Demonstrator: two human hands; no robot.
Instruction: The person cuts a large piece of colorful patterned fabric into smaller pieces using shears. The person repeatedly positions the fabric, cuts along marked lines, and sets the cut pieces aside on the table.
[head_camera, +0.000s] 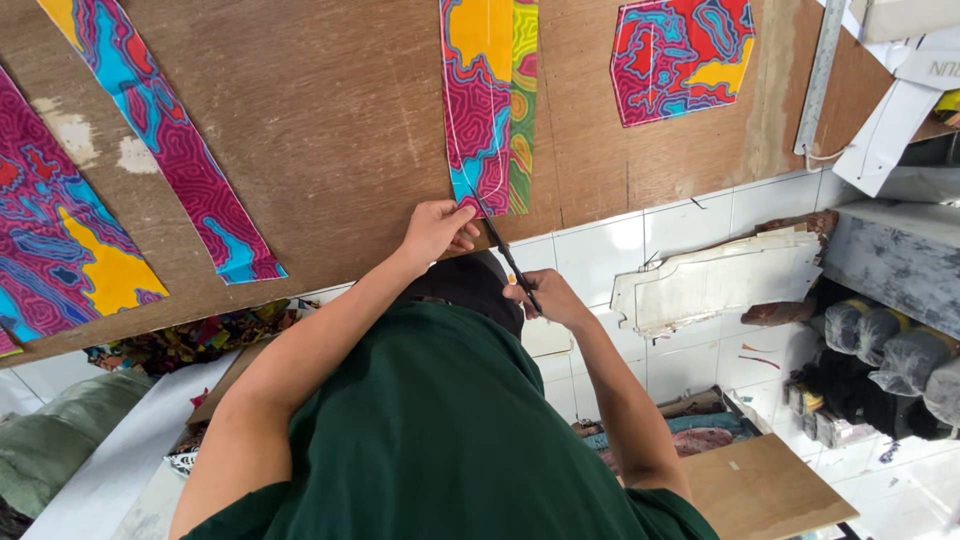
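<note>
A long strip of bright patterned fabric (476, 100) in magenta, blue and yellow lies on the brown wooden table (330, 120), its near end at the table's edge. A green and yellow strip (524, 100) lies against its right side. My left hand (437, 230) pinches the near end of the magenta strip at the edge. My right hand (548, 297) grips black scissors (505, 250), held just off the table. Their blades point up into the strip's near end, right beside my left fingers.
More cut pieces lie on the table: a diagonal strip (165, 130), a large piece (50, 250) at far left, a hexagonal piece (680, 55). A metal ruler (820, 75) lies at the right. On the tiled floor are a white card pattern (720, 280), wrapped rolls (890, 350) and a wooden board (760, 490).
</note>
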